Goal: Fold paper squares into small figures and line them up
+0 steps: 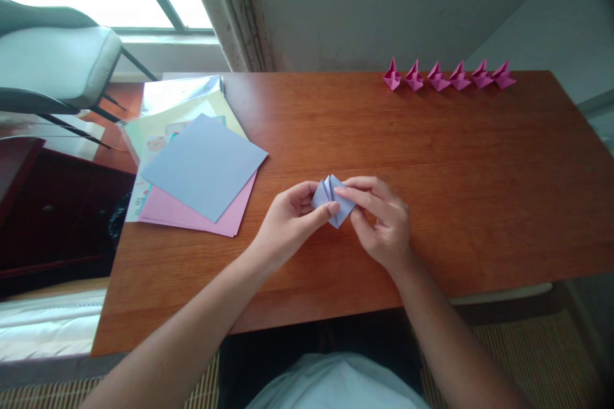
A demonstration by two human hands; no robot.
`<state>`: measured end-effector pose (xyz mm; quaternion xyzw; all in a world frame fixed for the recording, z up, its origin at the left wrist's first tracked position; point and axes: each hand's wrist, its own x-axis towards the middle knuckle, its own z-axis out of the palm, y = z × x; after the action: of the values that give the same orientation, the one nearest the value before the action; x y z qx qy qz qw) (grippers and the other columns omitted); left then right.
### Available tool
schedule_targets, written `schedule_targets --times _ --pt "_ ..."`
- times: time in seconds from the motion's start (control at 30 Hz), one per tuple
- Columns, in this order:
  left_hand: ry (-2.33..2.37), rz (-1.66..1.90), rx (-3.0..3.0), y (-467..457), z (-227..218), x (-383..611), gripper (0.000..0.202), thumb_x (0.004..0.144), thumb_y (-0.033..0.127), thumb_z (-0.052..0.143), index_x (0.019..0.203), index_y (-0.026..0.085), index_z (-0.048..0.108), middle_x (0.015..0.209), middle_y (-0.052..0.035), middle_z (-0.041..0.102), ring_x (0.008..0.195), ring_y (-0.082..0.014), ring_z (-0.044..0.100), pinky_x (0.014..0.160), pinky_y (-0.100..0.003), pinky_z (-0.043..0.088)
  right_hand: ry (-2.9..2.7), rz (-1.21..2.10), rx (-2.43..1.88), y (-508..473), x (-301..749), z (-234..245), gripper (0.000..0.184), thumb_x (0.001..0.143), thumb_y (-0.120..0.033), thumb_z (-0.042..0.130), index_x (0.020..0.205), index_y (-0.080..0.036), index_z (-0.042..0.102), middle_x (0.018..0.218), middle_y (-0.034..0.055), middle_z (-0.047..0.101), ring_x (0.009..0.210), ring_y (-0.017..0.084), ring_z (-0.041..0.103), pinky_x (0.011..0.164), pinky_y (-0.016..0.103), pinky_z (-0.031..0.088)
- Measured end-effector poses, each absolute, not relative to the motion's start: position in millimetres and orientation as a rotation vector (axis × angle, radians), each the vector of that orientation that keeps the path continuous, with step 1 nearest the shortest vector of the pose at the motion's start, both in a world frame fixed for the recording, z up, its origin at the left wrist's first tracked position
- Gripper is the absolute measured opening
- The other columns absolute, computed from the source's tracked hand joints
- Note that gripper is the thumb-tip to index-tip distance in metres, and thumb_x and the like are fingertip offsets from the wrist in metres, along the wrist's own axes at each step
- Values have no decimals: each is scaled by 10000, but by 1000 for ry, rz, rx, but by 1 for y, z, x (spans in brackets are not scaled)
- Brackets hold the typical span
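A small folded piece of light blue-violet origami paper (341, 209) is held between both hands above the near middle of the table. It has a diamond outline with layered flaps standing at its upper edge. My left hand (295, 211) pinches its left side, thumb across the front and fingers behind. My right hand (381, 217) is closed on its right side, with fingers lying over the front face and the thumb low at the right edge. The back of the paper is hidden.
On the wooden table (432, 217), blue paper sheets (206, 166) lie over pink sheets (201, 220) and a printed plastic packet (180, 89) at left. Several pink origami figures (438, 78) stand in a row along the far edge. A chair (57, 64) stands beyond the left side.
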<state>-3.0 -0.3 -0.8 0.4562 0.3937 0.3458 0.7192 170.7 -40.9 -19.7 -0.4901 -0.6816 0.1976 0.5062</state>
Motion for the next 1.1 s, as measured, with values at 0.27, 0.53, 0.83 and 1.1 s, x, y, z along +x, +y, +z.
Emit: schedule_targets --times 0.27,0.53,0.83,1.1 --pt "938 719 1165 -2 -5 -4 237 798 330 804 842 149 656 765 -13 663 697 -129 597 640 -225 481 -1349 908 -1190 -43 171 -22 283 955 -258 612 1224 -315 678 1112 24 716 956 193 671 789 332 546" --pt "985 622 1411 -7 -6 -3 190 826 334 746 796 160 674 719 -15 663 654 -131 577 600 -231 471 -1364 1031 -1135 -38 173 -19 78 923 -267 684 958 -258 753 931 20 665 856 169 633 702 307 510" --pt "986 593 1444 -6 -4 -5 222 839 375 739 798 164 683 726 -20 679 651 -139 594 604 -240 482 -1372 962 -1147 -37 173 -19 78 904 -238 685 903 -258 761 882 13 692 822 166 646 694 308 522" --pt "943 607 1196 -6 1 -1 272 777 379 819 835 152 680 779 -41 723 709 -168 683 636 -248 532 -1162 999 -1260 -37 175 -20 135 881 -331 708 792 -230 718 744 -7 658 693 141 600 608 272 494"
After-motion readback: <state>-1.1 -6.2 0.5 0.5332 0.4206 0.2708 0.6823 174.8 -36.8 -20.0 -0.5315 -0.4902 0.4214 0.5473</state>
